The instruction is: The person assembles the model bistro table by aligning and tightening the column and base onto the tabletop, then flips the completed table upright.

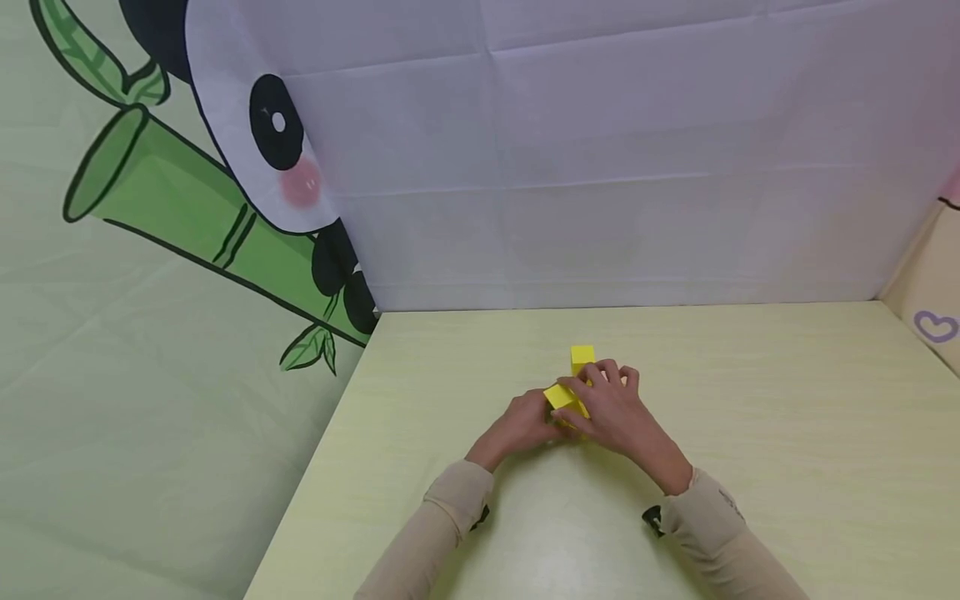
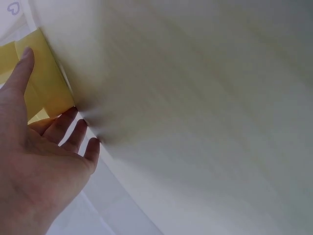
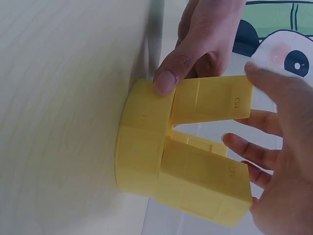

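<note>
A yellow block structure stands on the table between both hands. In the right wrist view, its thick base block (image 3: 139, 142) has a curved outer side and lies against the tabletop. An upright yellow block (image 3: 212, 100), stamped with small figures, rises from that base beside a second upright block (image 3: 205, 183); another yellow part shows behind them. My left hand (image 1: 525, 421) holds the base, its thumb on the side and its fingertips down at the table. My right hand (image 1: 615, 408) pinches the top end of the first upright block, its other fingers spread behind the uprights.
The pale wooden table (image 1: 787, 450) reaches a light cloth wall (image 1: 637, 167) at the back. On the left hangs a green cloth printed with bamboo (image 1: 195, 208) and a panda's face. A cream panel with a purple heart (image 1: 935, 327) borders the right side.
</note>
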Tool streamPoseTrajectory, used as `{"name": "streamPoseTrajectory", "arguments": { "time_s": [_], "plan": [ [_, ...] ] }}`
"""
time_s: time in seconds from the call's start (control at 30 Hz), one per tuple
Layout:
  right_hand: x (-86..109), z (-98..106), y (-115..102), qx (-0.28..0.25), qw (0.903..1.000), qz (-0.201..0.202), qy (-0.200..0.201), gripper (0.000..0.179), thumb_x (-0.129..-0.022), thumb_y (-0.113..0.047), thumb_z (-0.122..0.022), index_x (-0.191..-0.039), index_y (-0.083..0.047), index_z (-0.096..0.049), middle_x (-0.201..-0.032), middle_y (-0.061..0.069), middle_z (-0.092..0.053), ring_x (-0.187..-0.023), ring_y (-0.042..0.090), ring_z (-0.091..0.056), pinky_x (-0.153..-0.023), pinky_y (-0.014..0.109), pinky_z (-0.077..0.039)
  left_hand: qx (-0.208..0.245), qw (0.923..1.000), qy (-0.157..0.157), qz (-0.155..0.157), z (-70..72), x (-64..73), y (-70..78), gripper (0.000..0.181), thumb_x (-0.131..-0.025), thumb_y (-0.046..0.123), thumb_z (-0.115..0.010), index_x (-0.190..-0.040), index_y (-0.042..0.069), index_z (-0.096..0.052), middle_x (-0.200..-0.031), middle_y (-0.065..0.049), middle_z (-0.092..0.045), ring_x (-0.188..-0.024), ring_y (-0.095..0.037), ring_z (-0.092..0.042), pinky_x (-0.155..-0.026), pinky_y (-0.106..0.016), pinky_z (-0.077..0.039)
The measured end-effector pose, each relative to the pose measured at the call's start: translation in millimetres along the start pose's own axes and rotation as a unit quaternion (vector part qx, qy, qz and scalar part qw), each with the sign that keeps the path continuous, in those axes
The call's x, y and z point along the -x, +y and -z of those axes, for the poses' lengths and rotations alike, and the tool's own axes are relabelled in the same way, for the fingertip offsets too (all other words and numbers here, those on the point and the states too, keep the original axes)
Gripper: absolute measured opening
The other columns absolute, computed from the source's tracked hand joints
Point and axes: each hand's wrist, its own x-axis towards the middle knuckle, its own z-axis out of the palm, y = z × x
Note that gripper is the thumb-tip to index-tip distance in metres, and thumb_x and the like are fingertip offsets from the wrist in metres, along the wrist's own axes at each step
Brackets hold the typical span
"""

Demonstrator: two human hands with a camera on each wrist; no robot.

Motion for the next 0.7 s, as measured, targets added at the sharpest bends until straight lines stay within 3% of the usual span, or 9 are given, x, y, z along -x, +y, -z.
{"name": "streamPoseTrajectory", "arguments": {
  "time_s": [0.1, 0.17, 0.3, 0.37, 0.43, 0.53, 0.63, 0.7],
  "plan": [
    [5.2, 1.0, 6.5, -0.022, 0.9993, -0.024, 0.019, 0.046, -0.096, -0.037, -0.074, -0.131, -0.008, -0.068, -0.115, 0.015, -0.058, -0.116, 0.042, -0.045, -0.089, 0.065, -0.033, 0.014, 0.9999, -0.005, 0.005, 0.1, 0.7, 0.1, 0.045, -0.090, 0.034, -0.084, -0.126, 0.016, -0.065, -0.107, 0.008, -0.067, -0.089, -0.007, -0.058, -0.081, -0.025, -0.051],
    [11.4, 1.1, 16.6, -0.049, 0.9961, -0.046, 0.058, 0.042, -0.100, -0.032, -0.068, -0.133, -0.006, -0.066, -0.119, 0.019, -0.058, -0.117, 0.044, -0.045, -0.089, 0.066, -0.032, 0.026, 0.9996, -0.007, 0.006, -0.1, 0.9, -0.2, 0.050, -0.088, 0.036, -0.085, -0.130, 0.018, -0.063, -0.111, 0.008, -0.067, -0.095, -0.008, -0.058, -0.088, -0.027, -0.051],
    [30.1, 2.3, 48.5, -0.117, 0.9713, -0.108, 0.177, 0.025, -0.105, -0.010, -0.057, -0.124, 0.004, -0.065, -0.107, 0.021, -0.063, -0.100, 0.041, -0.053, -0.083, 0.059, -0.035, 0.047, 0.9988, -0.012, -0.006, -0.2, -0.6, -3.0, 0.062, -0.086, 0.036, -0.087, -0.139, 0.020, -0.060, -0.124, 0.009, -0.066, -0.110, -0.007, -0.058, -0.101, -0.030, -0.048],
    [39.8, 3.4, 64.1, -0.152, 0.9596, -0.140, 0.190, 0.025, -0.105, -0.002, -0.050, -0.123, 0.007, -0.065, -0.099, 0.019, -0.065, -0.092, 0.037, -0.056, -0.077, 0.051, -0.038, 0.048, 0.9987, -0.012, -0.010, 0.2, -1.4, -5.1, 0.068, -0.086, 0.035, -0.087, -0.145, 0.017, -0.058, -0.134, 0.006, -0.065, -0.122, -0.010, -0.056, -0.109, -0.032, -0.044],
    [48.4, 4.3, 75.8, -0.184, 0.9572, -0.169, 0.146, 0.029, -0.106, 0.001, -0.046, -0.127, 0.009, -0.063, -0.098, 0.019, -0.065, -0.089, 0.034, -0.058, -0.073, 0.044, -0.041, 0.034, 0.9993, -0.011, -0.001, 1.2, -0.9, -7.0, 0.077, -0.086, 0.036, -0.087, -0.151, 0.012, -0.053, -0.145, 0.000, -0.059, -0.134, -0.016, -0.051, -0.114, -0.036, -0.039],
    [57.6, 4.1, 85.2, -0.215, 0.9582, -0.188, 0.015, 0.036, -0.106, -0.002, -0.050, -0.140, 0.010, -0.055, -0.105, 0.017, -0.063, -0.094, 0.031, -0.058, -0.075, 0.041, -0.047, 0.005, 0.9996, -0.010, 0.027, 3.0, 0.6, -8.7, 0.087, -0.086, 0.041, -0.086, -0.156, 0.009, -0.047, -0.155, -0.010, -0.050, -0.143, -0.028, -0.042, -0.118, -0.043, -0.035],
    [61.5, 1.2, 88.0, -0.225, 0.9520, -0.185, -0.093, 0.051, -0.104, -0.015, -0.063, -0.146, 0.010, -0.048, -0.110, 0.015, -0.060, -0.098, 0.031, -0.056, -0.081, 0.045, -0.047, -0.011, 0.9987, -0.011, 0.048, 4.3, 1.3, -9.3, 0.087, -0.085, 0.046, -0.086, -0.156, 0.014, -0.048, -0.154, -0.013, -0.048, -0.141, -0.032, -0.040, -0.115, -0.046, -0.038],
    [61.4, -1.9, 87.5, -0.222, 0.9486, -0.187, -0.127, 0.059, -0.100, -0.026, -0.070, -0.144, 0.008, -0.050, -0.110, 0.014, -0.060, -0.099, 0.032, -0.053, -0.082, 0.048, -0.044, -0.010, 0.9986, -0.007, 0.052, 4.2, 0.5, -9.7, 0.082, -0.084, 0.047, -0.086, -0.153, 0.017, -0.053, -0.150, -0.011, -0.050, -0.137, -0.030, -0.042, -0.112, -0.045, -0.041]
  ]
}}
